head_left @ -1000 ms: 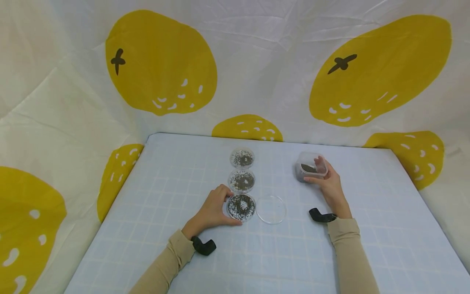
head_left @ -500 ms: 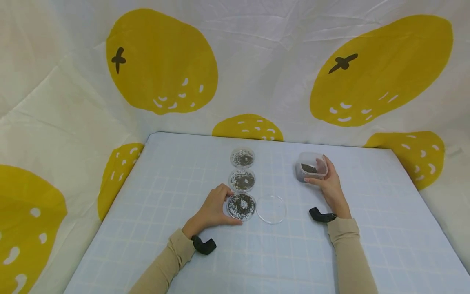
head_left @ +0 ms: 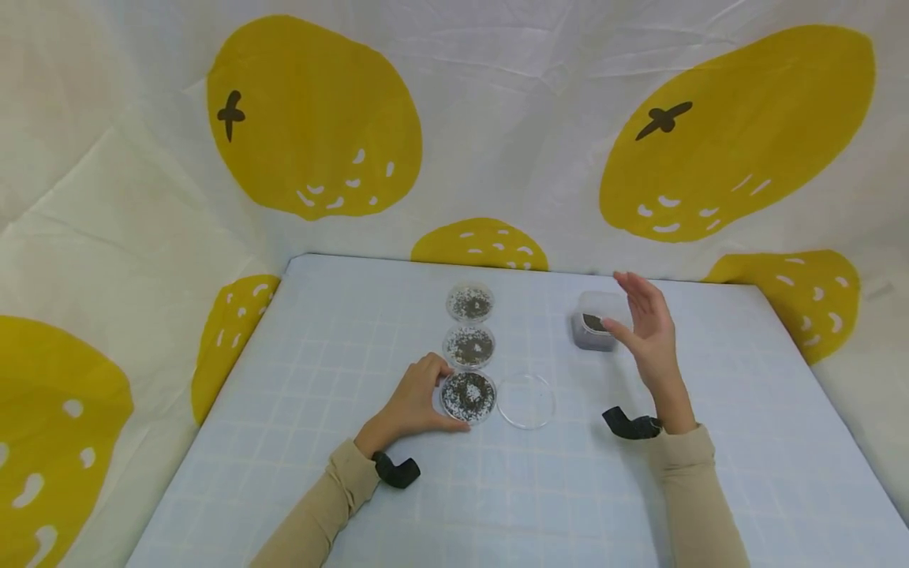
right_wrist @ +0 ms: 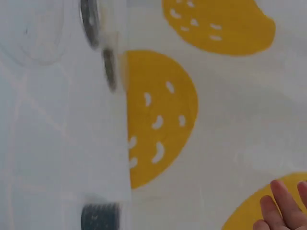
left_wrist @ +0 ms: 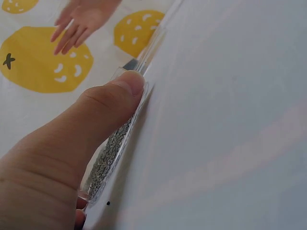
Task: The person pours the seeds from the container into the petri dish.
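Note:
My left hand (head_left: 410,402) grips the nearest petri dish (head_left: 468,397) by its sides, thumb at the front and fingers behind. Dark and white granules fill this dish; in the left wrist view my thumb (left_wrist: 108,103) presses its edge. Raised just in front of the clear plastic tub (head_left: 593,338), my right hand (head_left: 652,335) has its fingers spread and holds nothing. Dark grains lie inside the tub, and the hand partly hides it. Flat on the table beside the held dish is a clear round lid (head_left: 525,401).
Two more granule-filled petri dishes, a middle one (head_left: 469,346) and a far one (head_left: 470,302), stand in a row behind the held dish. The pale blue gridded tablecloth (head_left: 341,315) ends at a white curtain (head_left: 497,118) printed with yellow fruit.
The right hand has let go of the tub and risen to the right of it, its fingers straightening. The tub stays standing in place. The left hand keeps its hold on the petri dish.

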Demonstrator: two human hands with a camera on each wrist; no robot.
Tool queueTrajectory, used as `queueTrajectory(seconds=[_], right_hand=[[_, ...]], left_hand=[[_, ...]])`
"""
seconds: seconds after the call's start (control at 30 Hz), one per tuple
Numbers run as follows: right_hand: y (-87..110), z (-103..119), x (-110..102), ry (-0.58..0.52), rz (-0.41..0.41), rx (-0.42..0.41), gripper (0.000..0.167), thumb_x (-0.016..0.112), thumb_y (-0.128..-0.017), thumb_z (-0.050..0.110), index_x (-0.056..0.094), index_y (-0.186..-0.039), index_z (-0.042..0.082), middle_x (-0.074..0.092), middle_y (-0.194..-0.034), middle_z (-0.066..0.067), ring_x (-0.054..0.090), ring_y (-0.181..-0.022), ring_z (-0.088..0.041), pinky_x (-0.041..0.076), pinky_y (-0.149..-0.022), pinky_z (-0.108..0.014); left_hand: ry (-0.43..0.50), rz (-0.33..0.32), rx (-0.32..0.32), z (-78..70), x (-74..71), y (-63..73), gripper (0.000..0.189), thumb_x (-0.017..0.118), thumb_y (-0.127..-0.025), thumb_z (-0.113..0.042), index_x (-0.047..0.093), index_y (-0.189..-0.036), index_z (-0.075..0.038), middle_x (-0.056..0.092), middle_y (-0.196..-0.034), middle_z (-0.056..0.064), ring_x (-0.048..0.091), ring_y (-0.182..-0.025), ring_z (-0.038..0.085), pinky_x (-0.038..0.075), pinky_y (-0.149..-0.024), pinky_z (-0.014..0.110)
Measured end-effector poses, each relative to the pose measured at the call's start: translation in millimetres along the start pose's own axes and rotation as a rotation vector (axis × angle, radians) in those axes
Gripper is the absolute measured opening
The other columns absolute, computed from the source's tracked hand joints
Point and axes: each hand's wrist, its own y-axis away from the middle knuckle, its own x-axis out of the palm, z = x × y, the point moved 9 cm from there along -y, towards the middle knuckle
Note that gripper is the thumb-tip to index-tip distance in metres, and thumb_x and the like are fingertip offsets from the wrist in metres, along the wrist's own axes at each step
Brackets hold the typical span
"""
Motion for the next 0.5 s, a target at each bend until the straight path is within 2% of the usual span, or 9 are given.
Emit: queueTrajectory(seconds=[0.1,0.2,0.3,0.4,0.5], right_hand=[[6.5,7,28,0.064,0.131,0.017,0.075,0.062,-0.079,-0.028,0.036,-0.146,-0.008,0.041,-0.147,-0.028,0.036,-0.141,-0.029,0.02,-0.121,-0.032],[20.2,3,51,0.164,0.265,0.072,0.073,0.067,-0.082,-0.021,0.037,-0.147,-0.005,0.042,-0.148,-0.024,0.039,-0.14,-0.024,0.026,-0.118,-0.026],[38.5,-7,68,0.218,0.388,0.123,0.072,0.071,-0.083,-0.014,0.038,-0.147,-0.002,0.043,-0.148,-0.022,0.039,-0.139,-0.023,0.026,-0.117,-0.022],[57.6,-22,79,0.229,0.501,0.176,0.075,0.077,-0.082,-0.007,0.04,-0.146,-0.001,0.043,-0.148,-0.023,0.038,-0.14,-0.028,0.025,-0.117,-0.021],[75.6,-40,85,0.28,0.599,0.244,0.083,0.085,-0.077,0.006,0.04,-0.147,0.002,0.044,-0.148,-0.02,0.037,-0.14,-0.031,0.023,-0.116,-0.017]], left_hand=[[-0.006,-0.008,0.013,-1.0,-0.9,0.2,0.086,0.087,-0.059,-0.065,0.051,-0.117,-0.012,0.046,-0.1,-0.006,0.042,-0.086,0.008,0.04,-0.076,0.027],[-0.009,-0.016,0.026,-2.6,-2.2,0.4,0.086,0.088,-0.059,-0.063,0.052,-0.118,-0.011,0.047,-0.1,-0.006,0.042,-0.086,0.008,0.04,-0.076,0.028],[-0.01,-0.008,0.023,-2.7,-1.6,0.2,0.087,0.088,-0.059,-0.064,0.052,-0.118,-0.011,0.047,-0.101,-0.006,0.042,-0.086,0.008,0.04,-0.076,0.027],[-0.008,0.002,0.016,-2.4,-0.8,-0.1,0.087,0.087,-0.06,-0.065,0.052,-0.118,-0.011,0.046,-0.101,-0.006,0.042,-0.087,0.008,0.04,-0.077,0.027],[0.005,-0.004,0.017,-2.8,-1.5,0.0,0.087,0.087,-0.059,-0.065,0.052,-0.118,-0.011,0.046,-0.101,-0.006,0.042,-0.086,0.008,0.04,-0.077,0.028]])
